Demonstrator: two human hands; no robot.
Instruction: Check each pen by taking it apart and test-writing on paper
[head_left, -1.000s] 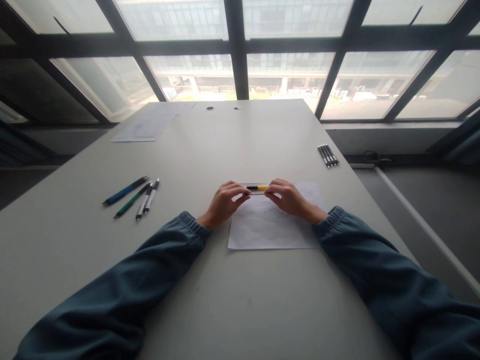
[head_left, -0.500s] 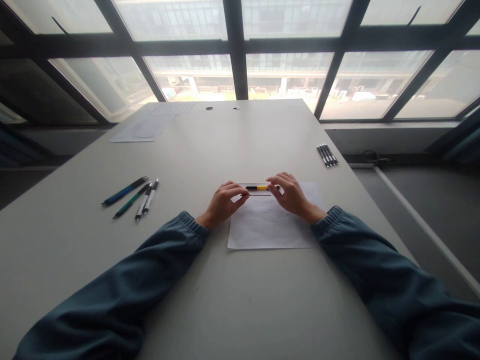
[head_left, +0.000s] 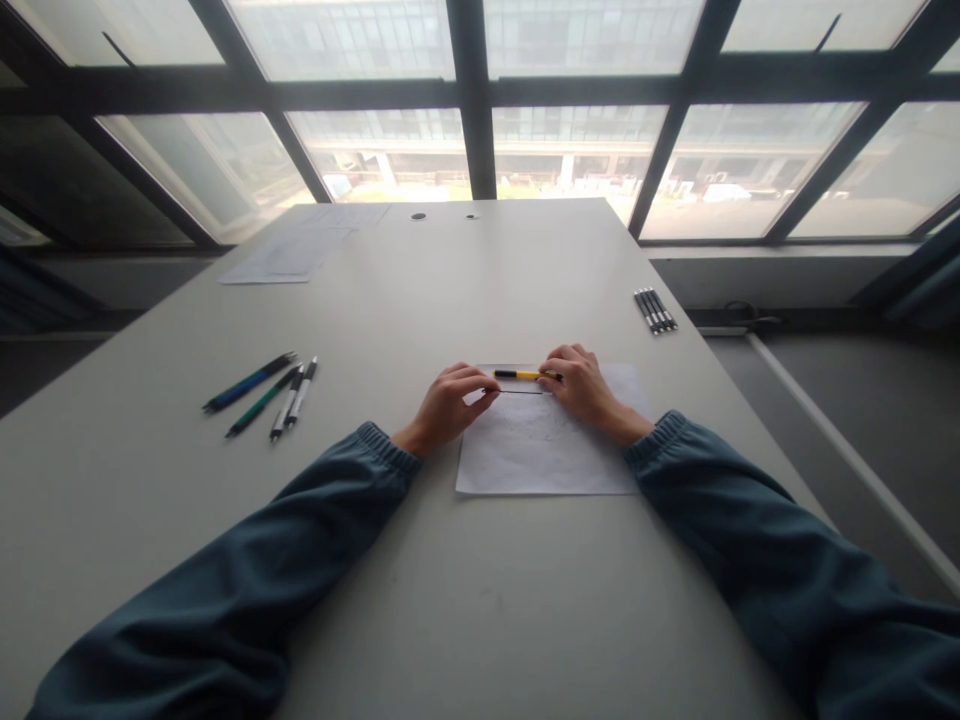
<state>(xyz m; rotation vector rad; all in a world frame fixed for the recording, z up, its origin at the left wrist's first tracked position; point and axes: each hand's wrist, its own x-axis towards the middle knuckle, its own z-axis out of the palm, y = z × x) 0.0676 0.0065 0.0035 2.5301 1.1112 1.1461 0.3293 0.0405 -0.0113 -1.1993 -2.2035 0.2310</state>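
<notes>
My left hand point(head_left: 447, 406) pinches one end of a thin dark rod point(head_left: 521, 392), which looks like a pen refill and points right across the paper. Just beyond it, a black and yellow pen point(head_left: 525, 375) lies sideways, its right end between the closed fingers of my right hand point(head_left: 586, 392). Both hands rest over a white sheet of paper point(head_left: 540, 465) with faint marks on it. The rod's right tip sits close to my right fingertips; whether they touch is too small to tell.
To the left lie several pens: a blue one point(head_left: 250, 383), a green one point(head_left: 264, 402) and two white-and-black ones point(head_left: 302, 392). Several black-and-white pens point(head_left: 655, 311) sit in a row near the right table edge. More paper point(head_left: 274, 262) lies at the far left.
My right fingers have closed down on the right end of the yellow pen, which has shifted slightly right. My left hand and the rod stay almost still.
</notes>
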